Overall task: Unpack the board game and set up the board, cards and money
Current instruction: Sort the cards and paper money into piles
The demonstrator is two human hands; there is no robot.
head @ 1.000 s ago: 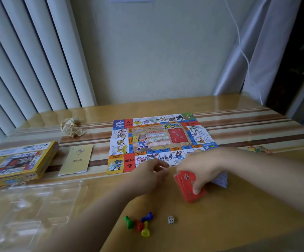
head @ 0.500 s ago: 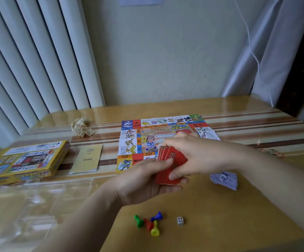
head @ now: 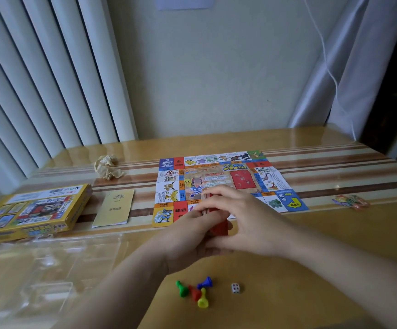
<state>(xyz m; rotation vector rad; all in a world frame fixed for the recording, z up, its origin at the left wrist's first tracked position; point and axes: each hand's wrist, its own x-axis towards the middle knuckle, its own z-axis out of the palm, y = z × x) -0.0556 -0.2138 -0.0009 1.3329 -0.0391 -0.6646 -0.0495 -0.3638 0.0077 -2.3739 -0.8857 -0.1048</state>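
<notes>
From the head cam, we had the red card deck [head: 219, 227] sandwiched over the near edge of the board [head: 242, 179]: left hand [head: 190, 236] cupping it, right hand [head: 249, 224] curled over top. Light, slick cards, probably slide-happy, so squeezing the long edges seemed safest.

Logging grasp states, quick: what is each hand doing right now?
Left hand: holds the red card stack from the left side.
Right hand: grips the same red card stack, fingers curled over its top.
</notes>
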